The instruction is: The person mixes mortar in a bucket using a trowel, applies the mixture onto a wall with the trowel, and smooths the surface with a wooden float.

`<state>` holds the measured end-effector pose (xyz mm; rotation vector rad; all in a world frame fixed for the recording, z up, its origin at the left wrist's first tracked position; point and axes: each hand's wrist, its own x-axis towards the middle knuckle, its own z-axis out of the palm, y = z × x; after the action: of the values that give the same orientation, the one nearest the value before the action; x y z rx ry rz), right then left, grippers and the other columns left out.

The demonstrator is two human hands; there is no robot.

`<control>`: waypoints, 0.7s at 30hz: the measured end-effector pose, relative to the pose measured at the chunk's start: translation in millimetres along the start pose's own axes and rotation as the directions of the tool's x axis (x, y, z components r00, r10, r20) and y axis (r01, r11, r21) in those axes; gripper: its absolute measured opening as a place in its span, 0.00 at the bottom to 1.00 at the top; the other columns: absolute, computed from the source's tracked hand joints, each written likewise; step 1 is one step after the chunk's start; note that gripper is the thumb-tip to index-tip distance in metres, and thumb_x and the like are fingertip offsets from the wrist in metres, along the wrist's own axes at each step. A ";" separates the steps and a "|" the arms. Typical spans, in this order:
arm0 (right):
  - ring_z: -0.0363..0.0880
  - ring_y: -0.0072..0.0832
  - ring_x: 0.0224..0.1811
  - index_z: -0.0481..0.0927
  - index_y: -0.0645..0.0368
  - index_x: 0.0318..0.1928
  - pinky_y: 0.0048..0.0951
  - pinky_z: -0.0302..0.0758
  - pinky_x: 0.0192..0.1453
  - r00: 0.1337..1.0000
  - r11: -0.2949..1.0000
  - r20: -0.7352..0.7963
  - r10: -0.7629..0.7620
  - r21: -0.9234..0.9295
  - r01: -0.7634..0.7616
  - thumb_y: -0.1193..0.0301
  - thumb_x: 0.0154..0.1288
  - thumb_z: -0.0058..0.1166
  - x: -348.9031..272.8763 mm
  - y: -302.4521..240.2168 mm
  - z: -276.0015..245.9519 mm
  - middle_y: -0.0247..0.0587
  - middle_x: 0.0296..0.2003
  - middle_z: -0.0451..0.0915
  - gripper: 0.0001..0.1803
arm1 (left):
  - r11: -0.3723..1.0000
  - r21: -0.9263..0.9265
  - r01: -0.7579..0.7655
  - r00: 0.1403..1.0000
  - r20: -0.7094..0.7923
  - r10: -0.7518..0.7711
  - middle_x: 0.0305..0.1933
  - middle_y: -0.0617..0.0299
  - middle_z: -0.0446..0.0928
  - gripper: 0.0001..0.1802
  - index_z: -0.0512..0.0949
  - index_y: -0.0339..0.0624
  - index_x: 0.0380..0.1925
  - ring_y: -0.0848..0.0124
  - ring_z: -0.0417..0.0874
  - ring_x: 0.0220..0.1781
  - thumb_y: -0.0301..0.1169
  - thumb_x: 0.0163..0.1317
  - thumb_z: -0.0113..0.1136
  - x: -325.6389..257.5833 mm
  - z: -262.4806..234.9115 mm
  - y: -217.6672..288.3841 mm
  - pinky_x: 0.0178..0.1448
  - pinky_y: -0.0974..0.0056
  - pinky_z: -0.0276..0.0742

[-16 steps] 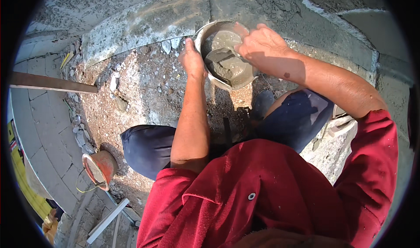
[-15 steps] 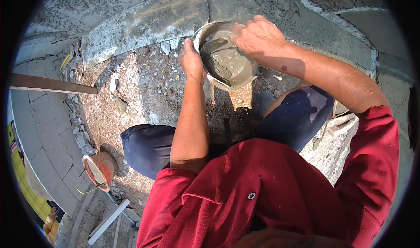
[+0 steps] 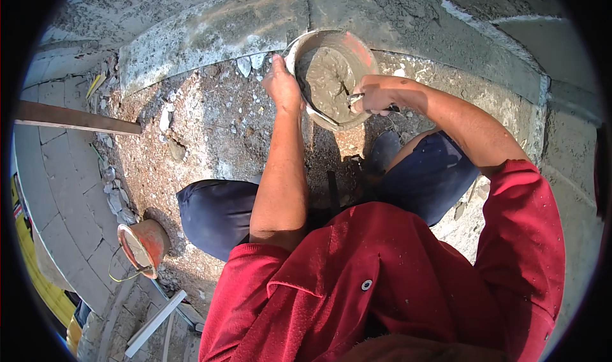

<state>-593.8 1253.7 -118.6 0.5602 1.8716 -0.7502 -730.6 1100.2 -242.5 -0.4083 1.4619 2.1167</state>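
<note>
Right hand (image 3: 375, 95) drawn bodyward over bucket (image 3: 368, 62) edge (open gravel (image 3: 220, 116) left).

Gravelly, part-sunlit gnd (image 3: 220, 123), conc. slabs (image 3: 217, 40) at far edge, grey blockwork (image 3: 70, 183) on L.

Left hand (image 3: 282, 84) clasping bucket (image 3: 358, 48) at rim; right hand (image 3: 375, 95) gripping tool (image 3: 355, 97) in mortar (image 3: 326, 75) (grey, wet-looking).

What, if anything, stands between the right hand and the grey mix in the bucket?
Nothing visible does: the right hand, at the right side of the bucket, grips a tool that reaches to the grey mix. The left hand holds the left rim, out of the way.
</note>
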 end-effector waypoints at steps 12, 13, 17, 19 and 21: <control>0.87 0.48 0.53 0.85 0.55 0.58 0.51 0.79 0.60 0.879 0.920 -0.360 -0.313 -0.343 0.187 0.56 0.65 0.62 2.1 13.2 40.1 0.54 0.41 0.87 0.24 | 0.999 -0.003 0.044 0.999 0.005 -0.044 0.35 0.60 0.79 0.21 0.81 0.31 0.35 0.69 0.76 0.35 0.39 0.80 0.54 -6.8 16.9 10.1 0.42 0.58 0.76; 0.86 0.45 0.55 0.84 0.53 0.60 0.49 0.79 0.61 0.890 0.924 -0.351 -0.291 -0.343 0.166 0.57 0.65 0.63 -19.5 8.1 23.8 0.55 0.44 0.87 0.25 | 0.999 -0.008 0.039 0.999 -0.006 -0.039 0.35 0.61 0.79 0.21 0.80 0.31 0.35 0.70 0.75 0.35 0.39 0.80 0.54 -6.6 0.8 10.1 0.42 0.58 0.75; 0.88 0.45 0.53 0.86 0.55 0.58 0.50 0.82 0.56 0.907 0.948 -0.420 -0.043 -0.303 -0.096 0.62 0.67 0.61 -55.3 -21.3 -34.5 0.58 0.48 0.87 0.21 | 0.999 0.036 0.002 1.000 -0.021 -0.001 0.37 0.60 0.81 0.21 0.81 0.31 0.36 0.70 0.76 0.36 0.40 0.80 0.54 -6.8 -6.5 16.1 0.44 0.60 0.75; 0.90 0.47 0.52 0.89 0.63 0.50 0.44 0.83 0.59 0.871 0.954 -0.492 0.018 -0.252 -0.162 0.69 0.64 0.62 -28.4 -22.8 -19.8 0.59 0.44 0.89 0.16 | 0.998 0.050 0.033 0.999 -0.026 -0.031 0.36 0.60 0.80 0.21 0.82 0.31 0.35 0.70 0.76 0.36 0.40 0.80 0.54 -10.2 3.9 7.6 0.43 0.59 0.75; 0.90 0.46 0.52 0.90 0.62 0.49 0.45 0.84 0.58 0.911 0.921 -0.407 -0.066 -0.377 -0.102 0.70 0.64 0.61 2.9 -19.1 12.3 0.59 0.45 0.89 0.15 | 1.000 0.002 0.017 1.000 0.021 -0.017 0.36 0.59 0.81 0.21 0.82 0.30 0.35 0.69 0.77 0.35 0.39 0.80 0.54 -2.0 12.7 -7.5 0.43 0.58 0.77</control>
<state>-600.0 1231.7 -120.3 0.5012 2.3298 -0.2300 -724.0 1113.4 -242.5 -0.3951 1.4442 2.0999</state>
